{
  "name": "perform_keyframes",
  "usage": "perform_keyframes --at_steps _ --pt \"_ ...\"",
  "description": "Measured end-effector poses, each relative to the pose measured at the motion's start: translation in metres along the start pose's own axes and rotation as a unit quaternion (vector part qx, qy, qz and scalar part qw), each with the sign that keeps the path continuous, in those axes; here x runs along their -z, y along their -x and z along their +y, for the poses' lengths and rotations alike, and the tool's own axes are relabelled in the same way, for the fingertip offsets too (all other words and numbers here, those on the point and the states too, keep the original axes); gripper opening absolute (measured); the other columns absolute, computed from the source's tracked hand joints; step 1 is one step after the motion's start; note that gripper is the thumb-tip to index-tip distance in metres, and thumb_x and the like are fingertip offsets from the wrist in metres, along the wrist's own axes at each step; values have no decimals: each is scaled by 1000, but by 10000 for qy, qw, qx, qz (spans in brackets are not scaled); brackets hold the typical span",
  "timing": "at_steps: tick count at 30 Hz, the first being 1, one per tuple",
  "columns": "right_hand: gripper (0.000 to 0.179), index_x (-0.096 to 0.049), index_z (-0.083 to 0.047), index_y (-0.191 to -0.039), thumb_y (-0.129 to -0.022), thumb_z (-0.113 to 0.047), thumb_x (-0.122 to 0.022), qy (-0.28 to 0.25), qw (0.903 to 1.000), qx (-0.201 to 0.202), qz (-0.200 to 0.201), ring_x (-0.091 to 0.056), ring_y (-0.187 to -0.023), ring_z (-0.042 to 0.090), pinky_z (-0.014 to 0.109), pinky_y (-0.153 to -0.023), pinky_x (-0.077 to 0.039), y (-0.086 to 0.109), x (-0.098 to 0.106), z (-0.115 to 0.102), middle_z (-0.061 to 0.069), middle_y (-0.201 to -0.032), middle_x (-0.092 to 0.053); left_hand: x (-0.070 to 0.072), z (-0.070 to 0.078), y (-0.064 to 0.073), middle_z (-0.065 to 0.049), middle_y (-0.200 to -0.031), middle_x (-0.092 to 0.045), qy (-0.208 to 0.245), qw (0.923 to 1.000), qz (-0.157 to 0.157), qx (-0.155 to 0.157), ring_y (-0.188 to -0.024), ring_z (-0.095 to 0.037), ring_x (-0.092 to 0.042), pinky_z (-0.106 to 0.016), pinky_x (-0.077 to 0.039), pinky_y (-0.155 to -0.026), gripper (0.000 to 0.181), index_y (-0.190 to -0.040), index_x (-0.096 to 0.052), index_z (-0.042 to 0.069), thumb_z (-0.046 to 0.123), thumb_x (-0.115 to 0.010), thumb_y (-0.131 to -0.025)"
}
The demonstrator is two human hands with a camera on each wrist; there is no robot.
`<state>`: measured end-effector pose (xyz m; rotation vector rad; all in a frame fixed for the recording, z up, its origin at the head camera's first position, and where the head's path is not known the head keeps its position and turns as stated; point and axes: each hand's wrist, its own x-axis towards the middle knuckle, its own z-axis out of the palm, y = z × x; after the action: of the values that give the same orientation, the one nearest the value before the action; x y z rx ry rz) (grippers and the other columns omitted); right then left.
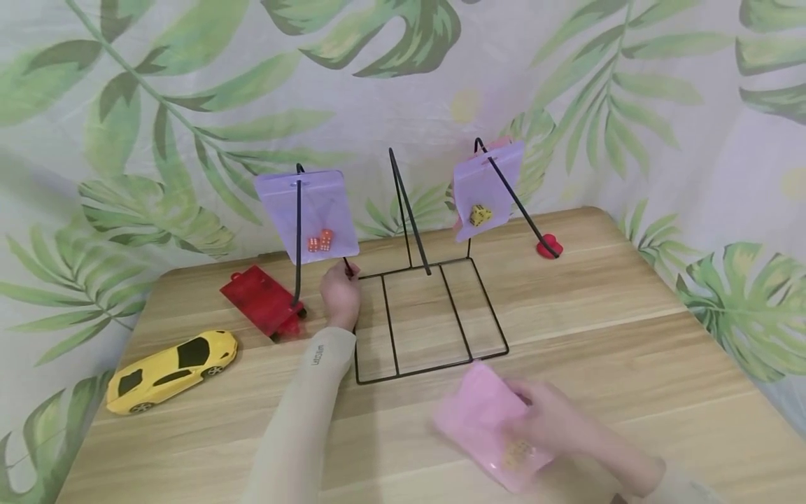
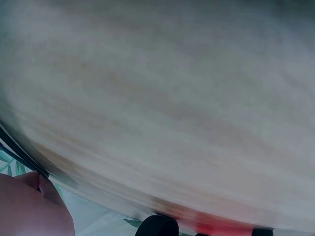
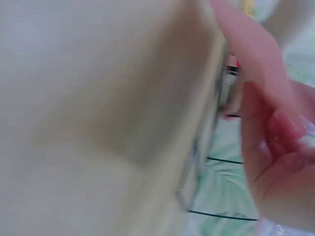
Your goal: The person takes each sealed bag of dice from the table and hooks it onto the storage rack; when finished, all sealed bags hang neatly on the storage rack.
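A black wire display rack (image 1: pixel 412 217) with three long hooks stands on the table. My left hand (image 1: pixel 341 297) grips its left upright near the base; the left wrist view shows fingers at the black wire. In my right hand (image 1: pixel 557 420), fingers and thumb pinch a pink pouch (image 1: pixel 475 406) with yellow dice in it, blurred, in front of the rack. On the left hook hangs a purple pouch (image 1: pixel 317 206) with orange dice (image 1: pixel 325 240). Another purple pouch (image 1: pixel 472 178) with yellow dice (image 1: pixel 481 214) hangs on the right hook, a pink one partly hidden behind it. The middle hook is bare.
A yellow toy car (image 1: pixel 176 369) lies on the wooden table (image 1: pixel 598 336) at the left. Behind it is a red toy (image 1: pixel 258 297) with black wheels, under the left hook's tip. A small red object (image 1: pixel 550 246) shows near the right hook's tip. Leaf-print cloth (image 1: pixel 208 63) hangs behind.
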<state>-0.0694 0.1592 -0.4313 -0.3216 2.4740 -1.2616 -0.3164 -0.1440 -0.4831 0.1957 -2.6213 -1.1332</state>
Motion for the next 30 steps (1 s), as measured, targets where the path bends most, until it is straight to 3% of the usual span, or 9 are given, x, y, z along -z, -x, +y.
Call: perform_keyframes --at_steps 3,5,9,11,14,17,21,27,30 --pt "28 -65 5 -115 -91 -9 -64 -853 9949 533 54 -71 -91 15 31 -75 -61 -2 13 -19 20 -108 -72 -1 -2 0 -14 -102 -71 -9 10000 -36 28 -97 -32 -65 -44 -52 -87 13 -96 -66 6 -1 -56 -93" --pt "21 -66 9 -107 -93 -7 -62 -1396 9843 1062 200 -70 -82 9 29 -68 -61 -3 20 -37 19 -98 -73 -1 -2 0 -14 -102 -71 1 10000 -46 32 -97 -32 -65 -44 -52 -87 14 -96 -66 6 -1 -56 -92" --pt "14 -66 11 -99 -92 0 -62 -1827 9585 2072 711 -69 -76 3 28 -61 -60 -5 30 -76 -2 -92 -75 -1 -2 0 -14 -101 -71 15 10000 -33 2 -96 -31 -65 -44 -52 -87 14 -96 -67 6 -1 -56 -92" --pt "13 -65 13 -98 -91 2 -62 -1882 9488 2359 931 -69 -75 4 28 -61 -60 -9 34 -93 -12 -91 -74 0 0 1 -14 -102 -71 30 10000 -31 28 -97 -31 -65 -43 -52 -87 14 -96 -67 6 -1 -56 -92" --pt "15 -66 13 -99 -92 1 -62 -1832 9482 2322 1156 -70 -73 5 29 -61 -60 -16 39 -112 -16 -89 -72 1 2 2 -15 -102 -72 82 9999 27 60 -97 -32 -65 -43 -52 -88 14 -95 -67 6 -2 -56 -90" --pt "16 -68 9 -99 -92 -5 -64 -1669 9585 1923 1286 -70 -71 8 30 -61 -60 -23 41 -121 -11 -85 -73 1 4 2 -15 -102 -72 88 9999 45 71 -99 -33 -66 -44 -52 -89 15 -95 -66 5 -4 -56 -89" --pt "18 -69 4 -100 -93 -11 -65 -1620 9687 1450 1195 -71 -70 12 32 -62 -61 -30 43 -122 -1 -83 -74 0 3 2 -17 -101 -72 61 10000 69 -8 -98 -34 -66 -45 -52 -90 15 -94 -66 5 -4 -56 -88" --pt "19 -69 6 -100 -93 -11 -63 -1671 9702 1368 1096 -71 -70 12 32 -62 -61 -35 42 -119 -3 -81 -74 1 2 2 -16 -102 -72 47 10000 40 -2 -99 -34 -66 -45 -52 -90 14 -95 -66 5 -4 -56 -89" --pt "19 -68 7 -99 -93 -11 -64 -1644 9708 1322 1141 -70 -69 11 31 -61 -60 -39 43 -118 2 -81 -74 1 1 1 -16 -102 -72 45 10000 66 6 -98 -33 -66 -44 -52 -89 13 -95 -66 5 -2 -57 -90"
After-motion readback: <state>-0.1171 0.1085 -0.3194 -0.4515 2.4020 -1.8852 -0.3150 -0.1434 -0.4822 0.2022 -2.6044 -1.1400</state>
